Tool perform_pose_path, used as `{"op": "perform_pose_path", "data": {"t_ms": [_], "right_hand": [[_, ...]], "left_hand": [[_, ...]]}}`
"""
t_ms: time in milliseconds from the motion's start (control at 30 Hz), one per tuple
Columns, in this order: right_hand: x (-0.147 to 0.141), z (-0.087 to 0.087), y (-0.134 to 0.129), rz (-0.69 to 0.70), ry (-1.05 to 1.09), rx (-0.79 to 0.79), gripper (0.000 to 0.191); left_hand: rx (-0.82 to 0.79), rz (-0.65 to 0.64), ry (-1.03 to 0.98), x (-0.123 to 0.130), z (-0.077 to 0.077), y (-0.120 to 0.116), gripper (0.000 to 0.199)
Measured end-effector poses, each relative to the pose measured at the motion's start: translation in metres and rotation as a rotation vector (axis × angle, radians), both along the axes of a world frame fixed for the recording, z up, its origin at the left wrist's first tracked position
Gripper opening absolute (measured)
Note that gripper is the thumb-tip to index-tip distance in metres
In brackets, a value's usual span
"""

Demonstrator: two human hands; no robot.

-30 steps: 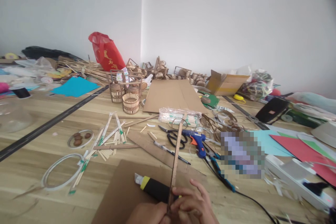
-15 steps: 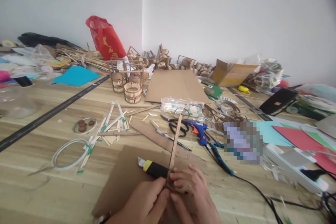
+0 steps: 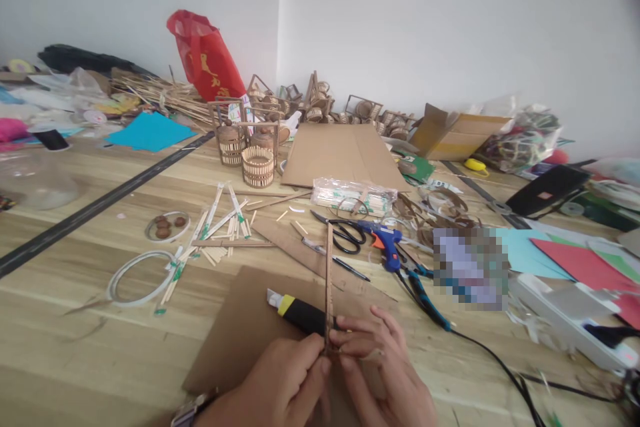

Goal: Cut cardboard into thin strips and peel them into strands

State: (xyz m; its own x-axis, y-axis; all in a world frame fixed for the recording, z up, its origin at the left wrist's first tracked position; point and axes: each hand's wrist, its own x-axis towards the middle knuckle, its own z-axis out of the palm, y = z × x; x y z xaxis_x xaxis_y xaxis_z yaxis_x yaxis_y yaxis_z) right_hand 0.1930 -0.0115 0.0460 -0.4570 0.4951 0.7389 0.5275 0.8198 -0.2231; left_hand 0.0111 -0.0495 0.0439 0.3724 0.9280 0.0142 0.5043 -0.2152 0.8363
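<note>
A thin brown strip [image 3: 329, 273] rises from between my two hands, its lower end hidden by the fingers. My left hand [image 3: 285, 377] pinches that lower end between thumb and forefinger. My right hand [image 3: 377, 363] is closed on the same end from the other side, fingers bent around it. Behind the hands, a black and yellow utility knife [image 3: 300, 313] lies on a sheet of cardboard [image 3: 225, 327], partly covered by the strip and fingers. A pen [image 3: 350, 269] and a flat brown strip [image 3: 290, 247] lie just beyond.
A blue glue gun [image 3: 385, 243], black scissors [image 3: 347, 237] and pliers [image 3: 427, 300] lie to the right, near a white power strip [image 3: 560, 320]. Small sticks [image 3: 215, 253] and a white ring [image 3: 113, 287] are at left. Small slatted baskets [image 3: 258, 167] stand farther back.
The strip has swung from leaning right to nearly upright, its top now lower. Both hands still hold its lower end. The whole view has shifted slightly.
</note>
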Motion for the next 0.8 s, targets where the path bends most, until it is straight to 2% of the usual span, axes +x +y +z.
{"op": "perform_pose_path", "data": {"t_ms": [167,367,567,800], "right_hand": [[0.003,-0.001,-0.002,-0.012,0.020,-0.076,0.015],[0.003,-0.010,-0.004,-0.075,0.097,-0.172,0.012],[0.000,-0.007,-0.001,-0.006,0.093,-0.072,0.018],[-0.002,-0.003,0.001,0.038,0.035,0.004,0.024]], "left_hand": [[-0.026,-0.054,-0.059,0.000,-0.001,0.000,0.048],[0.033,-0.073,0.042,-0.002,-0.005,-0.002,0.040],[-0.017,-0.056,-0.058,-0.001,-0.003,0.004,0.043],[-0.107,-0.049,-0.170,0.001,-0.012,0.015,0.040]]}}
